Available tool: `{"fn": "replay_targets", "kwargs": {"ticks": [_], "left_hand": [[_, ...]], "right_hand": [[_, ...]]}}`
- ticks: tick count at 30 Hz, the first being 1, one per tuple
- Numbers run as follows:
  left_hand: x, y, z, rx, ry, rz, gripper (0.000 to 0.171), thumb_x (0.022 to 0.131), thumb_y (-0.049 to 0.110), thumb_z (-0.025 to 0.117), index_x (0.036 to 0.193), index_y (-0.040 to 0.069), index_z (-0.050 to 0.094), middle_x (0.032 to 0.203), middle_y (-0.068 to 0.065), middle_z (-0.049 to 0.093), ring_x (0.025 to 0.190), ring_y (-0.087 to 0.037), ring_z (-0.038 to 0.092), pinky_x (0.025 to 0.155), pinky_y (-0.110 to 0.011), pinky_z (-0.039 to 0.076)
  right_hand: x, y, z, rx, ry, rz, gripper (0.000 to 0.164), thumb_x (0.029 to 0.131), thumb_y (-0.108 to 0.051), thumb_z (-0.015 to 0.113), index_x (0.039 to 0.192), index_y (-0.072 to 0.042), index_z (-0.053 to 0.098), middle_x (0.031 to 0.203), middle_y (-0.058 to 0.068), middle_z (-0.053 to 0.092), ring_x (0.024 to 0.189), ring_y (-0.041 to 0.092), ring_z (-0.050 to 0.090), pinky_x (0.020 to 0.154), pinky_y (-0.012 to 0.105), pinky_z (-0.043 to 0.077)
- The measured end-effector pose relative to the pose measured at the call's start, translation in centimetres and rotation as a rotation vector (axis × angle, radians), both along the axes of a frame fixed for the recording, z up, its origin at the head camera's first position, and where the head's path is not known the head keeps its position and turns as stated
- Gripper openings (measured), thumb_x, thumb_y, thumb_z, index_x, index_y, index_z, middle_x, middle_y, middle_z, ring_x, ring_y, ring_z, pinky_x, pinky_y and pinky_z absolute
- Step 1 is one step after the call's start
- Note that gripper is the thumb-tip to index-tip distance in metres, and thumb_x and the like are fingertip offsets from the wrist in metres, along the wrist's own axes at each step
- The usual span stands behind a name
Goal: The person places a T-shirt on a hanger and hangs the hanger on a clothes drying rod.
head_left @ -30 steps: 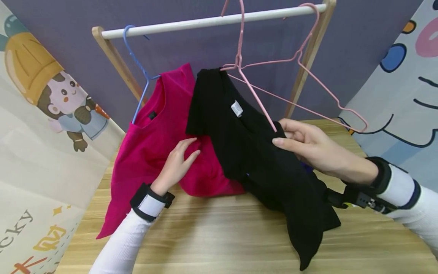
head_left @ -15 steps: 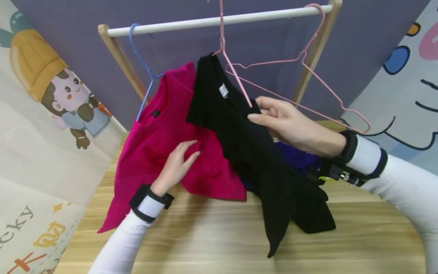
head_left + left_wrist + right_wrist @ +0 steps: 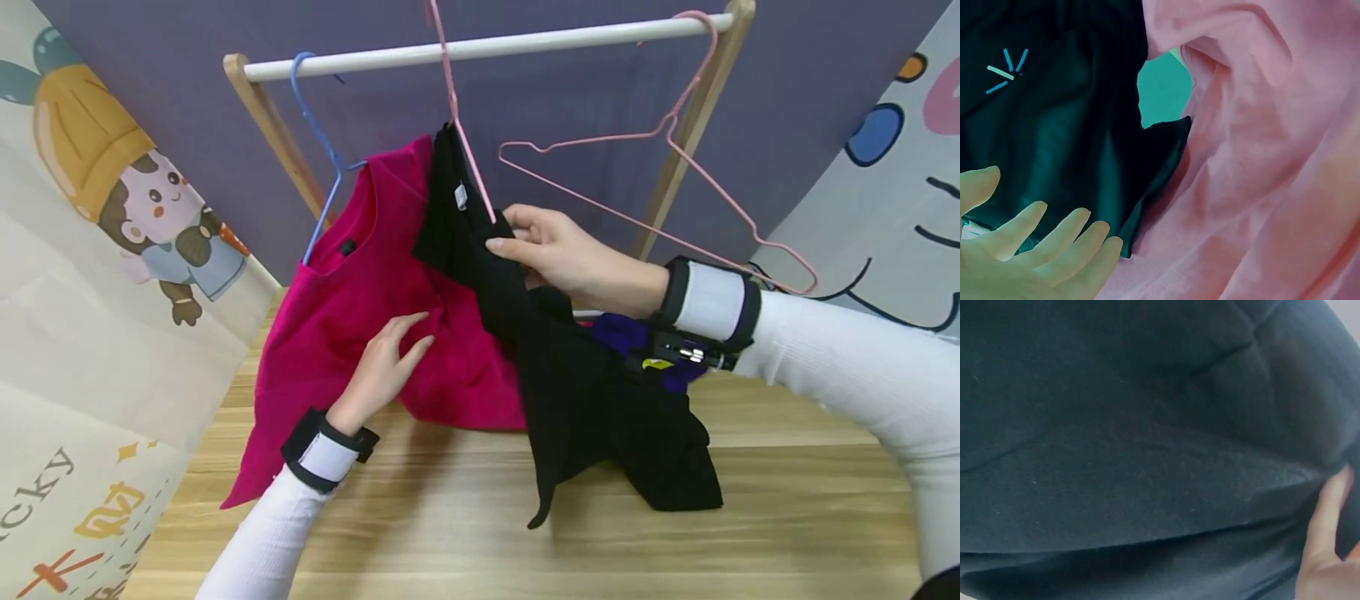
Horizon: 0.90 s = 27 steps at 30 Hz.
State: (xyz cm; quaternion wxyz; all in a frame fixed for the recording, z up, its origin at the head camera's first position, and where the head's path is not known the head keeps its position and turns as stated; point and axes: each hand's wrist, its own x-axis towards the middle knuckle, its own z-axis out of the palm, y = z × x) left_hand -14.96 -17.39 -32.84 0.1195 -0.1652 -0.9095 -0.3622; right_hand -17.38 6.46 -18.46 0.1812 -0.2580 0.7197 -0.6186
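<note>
A black shirt hangs from a pink hanger, with a white tag inside its neckline. My right hand pinches the shirt's right shoulder by the hanger's lower end. In the right wrist view, dark fabric fills most of the picture, with a finger against it. My left hand is open before the magenta shirt, which hangs on a blue hanger. The left wrist view shows that hand with fingers apart, near the black shirt with its small light-coloured strokes. The pink hanger's hook is cut off at the top.
A white rod on wooden posts spans the back. A bare pink hanger hangs at its right end. Purple cloth lies partly hidden behind the black shirt on the wooden tabletop. Printed side panels stand left and right.
My right hand has moved left and up, carrying the black shirt and its pink hanger toward the magenta shirt. More purple cloth shows now. My left hand has stayed nearly still.
</note>
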Motion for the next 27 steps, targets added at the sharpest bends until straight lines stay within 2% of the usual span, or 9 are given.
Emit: {"fn": "replay_targets", "kwargs": {"ticks": [3, 6, 12, 15, 18, 21, 24, 27], "left_hand": [[0.1, -0.2, 0.0, 0.000, 0.009, 0.007, 0.038, 0.088, 0.018, 0.055, 0.121, 0.000, 0.050, 0.119, -0.014, 0.051, 0.113, -0.025, 0.046, 0.093, -0.040, 0.037], [0.2, -0.3, -0.1, -0.002, 0.015, 0.006, 0.038, 0.087, 0.018, 0.056, 0.121, 0.000, 0.051, 0.119, -0.014, 0.052, 0.113, -0.025, 0.046, 0.093, -0.040, 0.037], [0.5, -0.6, -0.3, 0.000, -0.002, 0.011, 0.037, 0.088, 0.018, 0.055, 0.121, 0.001, 0.051, 0.119, -0.014, 0.052, 0.113, -0.025, 0.046, 0.092, -0.040, 0.037], [0.4, -0.6, -0.4, 0.000, -0.022, 0.022, 0.038, 0.088, 0.019, 0.055, 0.121, 0.001, 0.051, 0.119, -0.013, 0.052, 0.113, -0.025, 0.046, 0.092, -0.040, 0.037], [0.2, -0.4, -0.5, -0.002, -0.029, 0.031, 0.038, 0.088, 0.019, 0.054, 0.121, 0.001, 0.051, 0.119, -0.014, 0.052, 0.112, -0.026, 0.046, 0.092, -0.041, 0.037], [0.0, -0.2, -0.7, -0.006, -0.030, 0.032, 0.037, 0.088, 0.019, 0.054, 0.121, 0.001, 0.051, 0.119, -0.014, 0.052, 0.112, -0.026, 0.047, 0.091, -0.041, 0.038], [-0.1, 0.0, -0.8, -0.011, -0.028, 0.033, 0.037, 0.088, 0.019, 0.054, 0.120, 0.001, 0.051, 0.117, -0.014, 0.053, 0.110, -0.026, 0.048, 0.090, -0.041, 0.039], [-0.3, 0.1, -1.0, -0.020, -0.027, 0.039, 0.036, 0.089, 0.019, 0.054, 0.120, 0.001, 0.052, 0.117, -0.014, 0.054, 0.110, -0.026, 0.048, 0.090, -0.041, 0.039]], "right_hand": [[0.2, -1.0, -0.1, -0.003, -0.030, 0.001, 0.009, 0.092, -0.007, 0.045, 0.091, 0.000, 0.038, 0.072, 0.000, 0.061, 0.061, 0.009, 0.059, 0.059, 0.026, 0.051], [0.2, -1.9, -0.1, 0.036, -0.021, -0.010, 0.011, 0.091, -0.007, 0.047, 0.095, 0.000, 0.040, 0.076, 0.003, 0.061, 0.065, 0.010, 0.059, 0.062, 0.030, 0.052], [-0.2, -2.9, -0.3, 0.190, -0.011, -0.057, 0.034, 0.089, -0.009, 0.052, 0.119, 0.001, 0.038, 0.085, 0.009, 0.060, 0.066, 0.014, 0.057, 0.065, 0.032, 0.051], [-0.9, -3.2, -0.7, 0.252, -0.005, -0.037, 0.036, 0.088, -0.009, 0.053, 0.120, 0.001, 0.038, 0.088, 0.012, 0.060, 0.062, 0.016, 0.057, 0.065, 0.032, 0.052], [-1.4, -3.5, -0.8, 0.275, -0.009, 0.012, 0.026, 0.088, -0.007, 0.054, 0.108, 0.002, 0.041, 0.087, 0.014, 0.061, 0.060, 0.018, 0.059, 0.066, 0.033, 0.052], [-1.7, -3.7, -0.7, 0.284, -0.023, 0.061, 0.019, 0.087, -0.006, 0.055, 0.096, 0.001, 0.040, 0.080, 0.013, 0.059, 0.059, 0.019, 0.060, 0.066, 0.034, 0.052], [-2.2, -3.8, -0.7, 0.305, -0.046, 0.102, 0.020, 0.085, -0.004, 0.056, 0.089, 0.000, 0.038, 0.071, 0.011, 0.056, 0.058, 0.019, 0.060, 0.065, 0.035, 0.052], [-2.6, -4.0, -0.8, 0.333, -0.065, 0.121, 0.022, 0.084, -0.004, 0.058, 0.087, -0.001, 0.036, 0.071, 0.011, 0.056, 0.057, 0.020, 0.061, 0.063, 0.035, 0.052]]}}
